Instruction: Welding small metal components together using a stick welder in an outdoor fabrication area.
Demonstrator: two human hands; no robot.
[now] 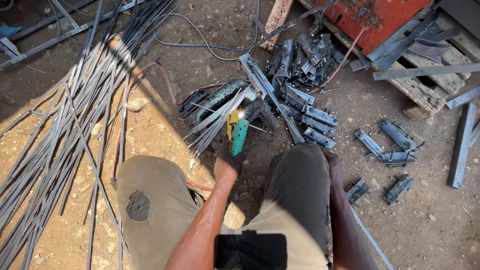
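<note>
Left hand (229, 162) grips the green electrode holder (239, 136) (spark at tip).

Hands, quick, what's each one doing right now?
Left hand: closed around the green welding holder.
Right hand: mostly hidden behind the knee; cannot tell.

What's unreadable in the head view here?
- Right hand: behind the right knee, grip hidden.
- Weld point under the green-handled electrode holder: washed out by spark glare.
- Left hand: in shadow; closed on the holder.
- Red metal machine: cut off by the top edge.
- Lap: covered by a black rectangle.
</note>
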